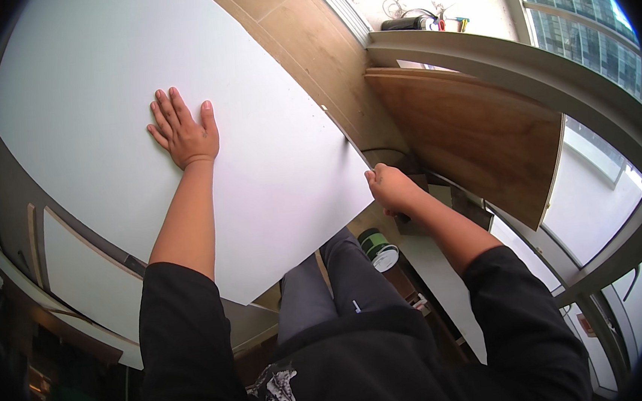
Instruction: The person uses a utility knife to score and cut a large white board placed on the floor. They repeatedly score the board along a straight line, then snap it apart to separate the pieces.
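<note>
The large white panel (176, 84) is held across the lap, over stacked boards (85, 272), steadied by the left hand (186, 132) pressed flat and open on its face, while the right hand (392, 187) is closed on its right edge, apparently preventing sliding.

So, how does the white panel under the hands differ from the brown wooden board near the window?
The white panel is pale and plain; the wooden board is brown with visible grain. The panel looks larger in view than the board. The left hand lies flat on the panel and the right hand grips its edge; nobody touches the board. Both are flat sheets.
</note>
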The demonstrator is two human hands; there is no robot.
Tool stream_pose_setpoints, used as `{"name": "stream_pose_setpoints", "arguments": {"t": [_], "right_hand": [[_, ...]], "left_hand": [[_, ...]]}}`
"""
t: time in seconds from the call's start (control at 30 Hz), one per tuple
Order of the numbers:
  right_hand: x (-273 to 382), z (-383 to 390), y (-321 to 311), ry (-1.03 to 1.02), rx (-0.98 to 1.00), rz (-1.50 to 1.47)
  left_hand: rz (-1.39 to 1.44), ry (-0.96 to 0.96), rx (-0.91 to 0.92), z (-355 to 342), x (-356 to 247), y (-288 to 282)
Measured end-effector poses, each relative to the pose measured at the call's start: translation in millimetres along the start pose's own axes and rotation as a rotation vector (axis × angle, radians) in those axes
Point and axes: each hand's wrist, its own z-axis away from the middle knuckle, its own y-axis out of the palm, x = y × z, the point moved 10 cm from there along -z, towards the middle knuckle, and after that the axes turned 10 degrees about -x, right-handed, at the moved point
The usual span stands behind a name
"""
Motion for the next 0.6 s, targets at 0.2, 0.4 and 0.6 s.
{"name": "stream_pose_setpoints", "arguments": {"t": [0.2, 0.4, 0.6], "right_hand": [[-22.2, -21.2, 10.9, 0.071, 0.094, 0.039], [-23.4, -11.1, 11.4, 0.004, -0.024, -0.01], [-26.1, -8.8, 6.7, 0.059, 0.106, 0.011]], "left_hand": [[0.006, 0.005, 0.009, 1.7, 1.1, 7.3], [-0.006, 0.002, 0.01, 0.3, -1.3, 2.9], [-0.002, 0.002, 0.016, 2.1, 0.3, 6.4]]}}
